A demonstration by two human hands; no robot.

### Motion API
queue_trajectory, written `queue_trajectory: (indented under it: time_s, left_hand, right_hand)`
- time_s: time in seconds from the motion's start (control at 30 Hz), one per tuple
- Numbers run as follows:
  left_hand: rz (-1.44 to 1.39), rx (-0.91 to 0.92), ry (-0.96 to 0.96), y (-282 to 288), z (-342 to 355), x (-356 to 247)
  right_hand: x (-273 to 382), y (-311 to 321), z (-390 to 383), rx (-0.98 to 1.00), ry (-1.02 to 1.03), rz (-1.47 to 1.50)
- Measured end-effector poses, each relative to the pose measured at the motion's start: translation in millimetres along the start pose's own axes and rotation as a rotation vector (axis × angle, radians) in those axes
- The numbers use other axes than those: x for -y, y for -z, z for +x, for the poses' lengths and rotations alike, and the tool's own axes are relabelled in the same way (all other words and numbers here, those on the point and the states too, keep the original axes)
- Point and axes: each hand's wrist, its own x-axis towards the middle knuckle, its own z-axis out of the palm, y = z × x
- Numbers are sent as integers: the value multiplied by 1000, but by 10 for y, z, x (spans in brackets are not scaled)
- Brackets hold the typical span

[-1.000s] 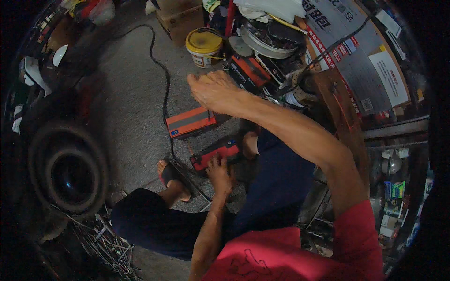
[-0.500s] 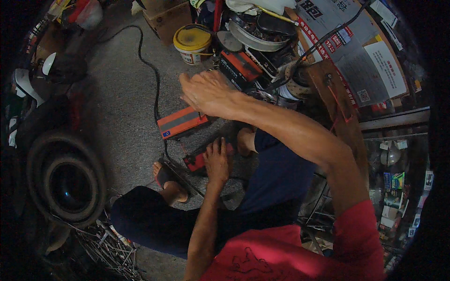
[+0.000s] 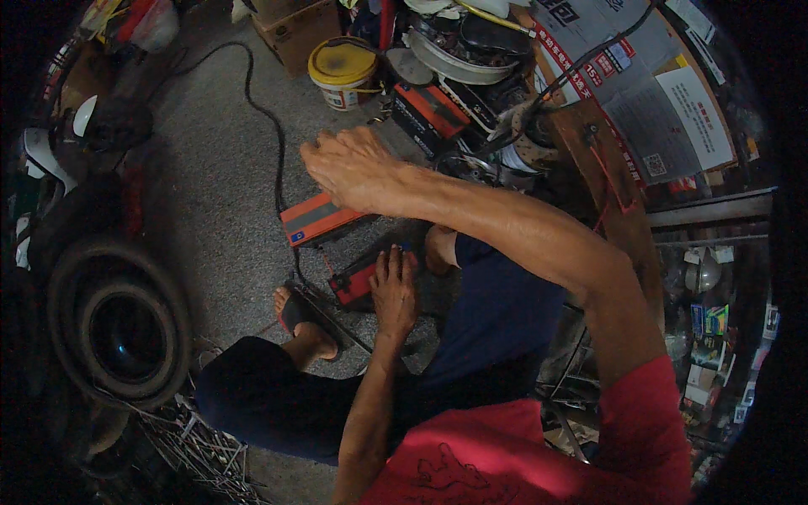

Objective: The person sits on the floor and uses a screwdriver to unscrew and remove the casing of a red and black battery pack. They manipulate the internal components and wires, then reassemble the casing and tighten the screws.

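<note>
My right hand is raised above the long orange battery-like case with a grey stripe, its fingers curled; whatever they hold is hidden from the camera. Lower down, my left hand lies with outstretched fingers on top of a red-and-black case, which sits beside my right foot. A black cable runs along the grey floor, passing the left end of the orange case.
A tire lies at left, near thin metal rods. Behind my hands are cardboard boxes, a yellow-lidded bucket and another orange-black case. A wooden board, printed cardboard and glass-fronted shelving line the right.
My right hand has shifted leftward over the orange case. My left hand has moved slightly up onto the red case, fingers more extended. The whole view has shifted a little.
</note>
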Motion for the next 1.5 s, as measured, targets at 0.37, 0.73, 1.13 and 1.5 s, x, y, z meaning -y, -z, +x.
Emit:
queue_trajectory:
  time_s: [0.37, 0.73, 1.13, 1.5]
  left_hand:
    - [-115, 33, 54, 76, 3, 5]
    - [-33, 23, 68, 27, 4, -68]
    - [27, 57, 41, 68, 19, -77]
    - [74, 104, 39, 102, 12, -108]
  right_hand:
    - [-75, 181, -98, -85, -124, 21]
    - [39, 455, -920, -124, -62, 34]
    - [17, 245, -968, 16, -4, -2]
    - [171, 326, -994, 74, 63, 7]
